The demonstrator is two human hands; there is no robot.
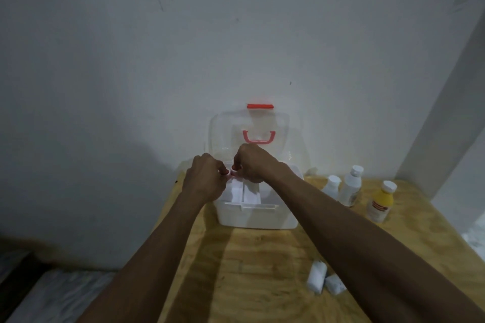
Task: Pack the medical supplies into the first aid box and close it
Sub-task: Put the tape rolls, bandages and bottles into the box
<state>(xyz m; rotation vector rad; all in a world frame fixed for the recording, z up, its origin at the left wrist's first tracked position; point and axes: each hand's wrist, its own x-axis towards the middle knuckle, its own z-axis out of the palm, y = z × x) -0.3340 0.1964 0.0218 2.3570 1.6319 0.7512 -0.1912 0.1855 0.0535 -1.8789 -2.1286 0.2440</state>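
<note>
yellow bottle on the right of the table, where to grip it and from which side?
Grip the yellow bottle around its round body, below the white cap, probably with the right hand. It stands upright, so a side wrap looks steadier than pinching the narrow cap. Come from the near or right side: the taller white bottle stands close on its left, while the table in front looks bare.

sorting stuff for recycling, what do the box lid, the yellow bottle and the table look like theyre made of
Box lid: clear, glossy plastic; the wall shows through it. Yellow bottle: opaque, smooth plastic by its look, white cap. Table: wood, likely plywood; yellowish with visible grain.
</note>
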